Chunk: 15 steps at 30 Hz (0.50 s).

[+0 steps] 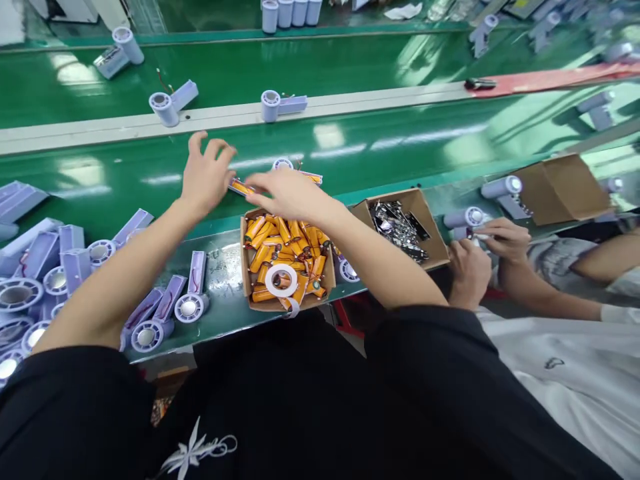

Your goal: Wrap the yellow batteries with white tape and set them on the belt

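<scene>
Over the green belt, my left hand (207, 170) is open with its fingers spread, its thumb close to one end of a narrow lavender handle (241, 187) with an orange battery cell in it. At the other end of that handle is my right hand (287, 190), thumb and forefinger on either side of it; the rest is hidden under the hand. Just behind my right hand lies a lavender fan housing (283, 164) with another orange cell in its handle. Below my hands stands a cardboard box (247, 283) of orange battery cells (283, 243), a white tape roll (281, 280) on top.
Lavender housings (43, 267) are heaped at left, and several lie beside my left forearm. More housings (271, 107) stand on the white divider. At right is a carton (435, 247) of small metallic parts (397, 230). A co-worker's hands (473, 267) handle a housing near an open carton (560, 187).
</scene>
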### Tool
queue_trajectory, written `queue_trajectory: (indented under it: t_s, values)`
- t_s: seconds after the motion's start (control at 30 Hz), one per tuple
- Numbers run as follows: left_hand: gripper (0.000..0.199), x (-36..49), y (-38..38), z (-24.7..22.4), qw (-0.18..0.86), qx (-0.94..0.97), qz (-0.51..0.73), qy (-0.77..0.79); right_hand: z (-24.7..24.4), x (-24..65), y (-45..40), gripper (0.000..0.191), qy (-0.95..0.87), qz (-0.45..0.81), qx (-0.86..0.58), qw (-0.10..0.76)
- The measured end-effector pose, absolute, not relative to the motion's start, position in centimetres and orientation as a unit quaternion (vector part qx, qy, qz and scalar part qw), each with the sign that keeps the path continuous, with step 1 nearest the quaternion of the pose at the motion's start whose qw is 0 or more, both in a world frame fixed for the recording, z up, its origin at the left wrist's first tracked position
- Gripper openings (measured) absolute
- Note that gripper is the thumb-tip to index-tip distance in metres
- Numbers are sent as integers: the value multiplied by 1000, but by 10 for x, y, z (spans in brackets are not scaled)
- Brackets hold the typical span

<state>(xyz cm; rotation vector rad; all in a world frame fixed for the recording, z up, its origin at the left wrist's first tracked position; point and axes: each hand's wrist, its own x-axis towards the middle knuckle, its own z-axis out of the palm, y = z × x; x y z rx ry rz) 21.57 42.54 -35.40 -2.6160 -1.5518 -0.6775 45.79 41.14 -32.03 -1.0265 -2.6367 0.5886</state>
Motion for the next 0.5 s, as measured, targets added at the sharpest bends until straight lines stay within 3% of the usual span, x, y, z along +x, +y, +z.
queue_trajectory:
  t_s: [0.07,0.13,0.23,0.3,0.4,0.5]
  values:
    - [26,233,356,-346,78,-901,-237,-355,-315,517,349,35,-876,234,-372,199]
    - [33,250,293,-348,79,-947,-204,-236,-324,565,289,30,-841,292,-390,237]
    - [23,272,235,-361,92,-947,-166,-260,-352,591,222,28,-747,411,-454,258]
    - [10,280,219,-366,101,-940,-171,-278,-372,577,194,40,-681,500,-465,266]
    - [10,280,207,-362,95,-941,-194,-260,-390,540,168,42,-640,588,-402,288]
    - [15,263,197,-356,110,-936,-191,-274,-398,525,156,52,-720,583,-279,253]
